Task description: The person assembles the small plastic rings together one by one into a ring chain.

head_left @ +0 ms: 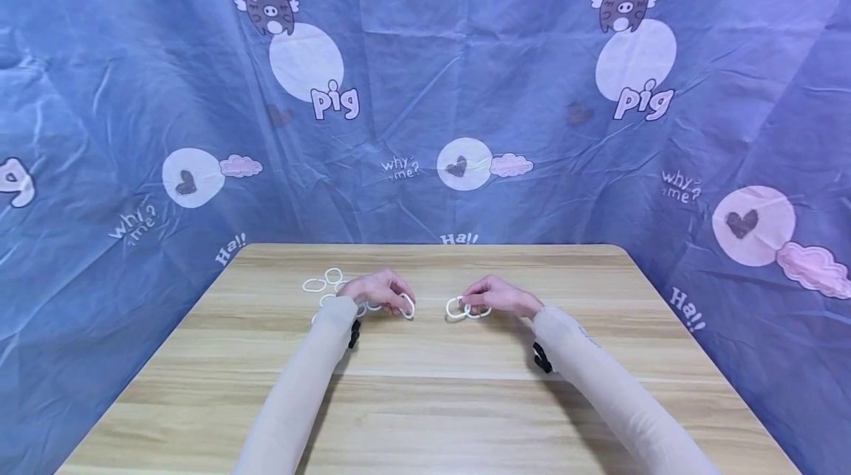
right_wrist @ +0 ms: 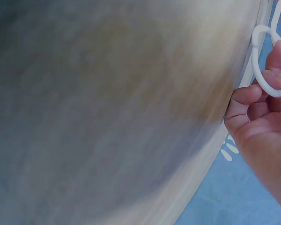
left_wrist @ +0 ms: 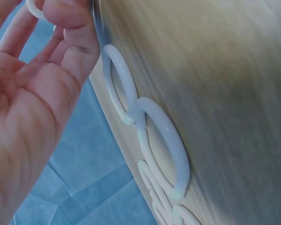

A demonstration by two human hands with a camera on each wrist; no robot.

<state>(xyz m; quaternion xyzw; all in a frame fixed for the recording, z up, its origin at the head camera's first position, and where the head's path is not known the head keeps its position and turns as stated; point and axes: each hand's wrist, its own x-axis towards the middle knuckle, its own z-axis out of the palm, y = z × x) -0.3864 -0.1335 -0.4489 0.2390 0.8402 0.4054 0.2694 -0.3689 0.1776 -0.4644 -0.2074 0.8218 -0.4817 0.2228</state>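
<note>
In the head view my left hand (head_left: 380, 289) pinches a white oval ring (head_left: 410, 310) between thumb and fingers. Part of that ring shows at the top of the left wrist view. A short gap to the right, my right hand (head_left: 499, 296) grips white oval rings: one ring (head_left: 450, 311) sticks out to the left and a second ring (head_left: 480, 315) hangs under the fingers. They look linked. The right wrist view shows the near ring (right_wrist: 256, 61) looped around the fingertips. Loose white rings (left_wrist: 166, 129) lie beside and behind the left hand, partly hidden by it.
Both hands are over a light wood-grain table (head_left: 425, 401). More loose white rings (head_left: 315, 285) lie on its left side, some covered by the left sleeve (head_left: 299, 379). A blue printed curtain (head_left: 412, 54) surrounds the table's back and sides. Black bands (head_left: 541, 357) circle the wrists.
</note>
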